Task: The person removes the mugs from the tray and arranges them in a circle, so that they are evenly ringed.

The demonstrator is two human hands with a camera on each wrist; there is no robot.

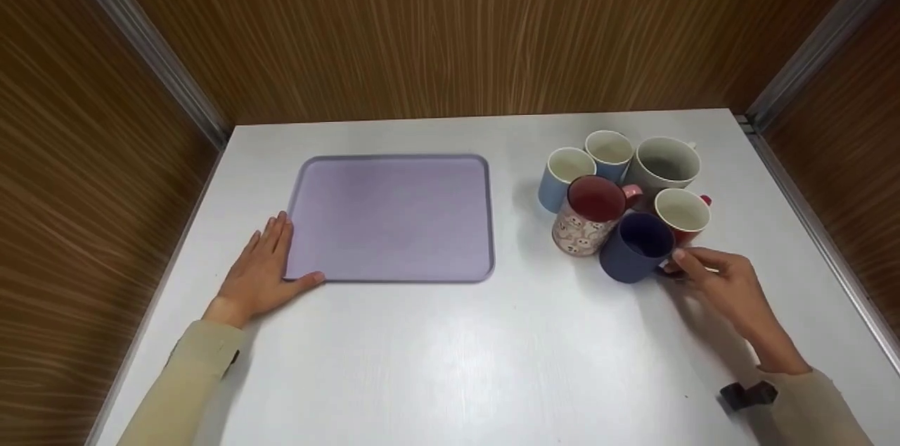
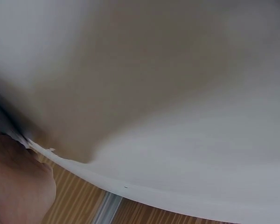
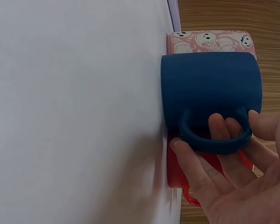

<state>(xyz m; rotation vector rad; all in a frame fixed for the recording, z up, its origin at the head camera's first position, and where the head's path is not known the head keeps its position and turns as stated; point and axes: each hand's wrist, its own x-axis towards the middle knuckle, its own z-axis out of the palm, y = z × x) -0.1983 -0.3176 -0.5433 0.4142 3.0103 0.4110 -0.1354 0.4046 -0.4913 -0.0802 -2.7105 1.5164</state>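
Note:
My right hand [image 1: 728, 288] is at the dark blue mug [image 1: 629, 256], which stands upright at the front of a group of mugs. In the right wrist view its fingers curl through the handle [image 3: 219, 145], with the thumb at the handle's upper end. A pink mug with a ghost pattern [image 1: 580, 235] and a red mug [image 1: 685, 237] stand close beside the blue one. My left hand [image 1: 256, 277] lies flat at the near left corner of the lilac tray [image 1: 390, 280], fingers straight along its side and thumb on the front rim. The left wrist view shows mostly table.
Behind the blue mug stand two light blue mugs [image 1: 553, 187] [image 1: 610, 170] and a wide grey mug [image 1: 643, 182]. The white table [image 1: 422, 361] is bounded by a wood-grain panel [image 1: 450, 31] at the back and more panels at both sides.

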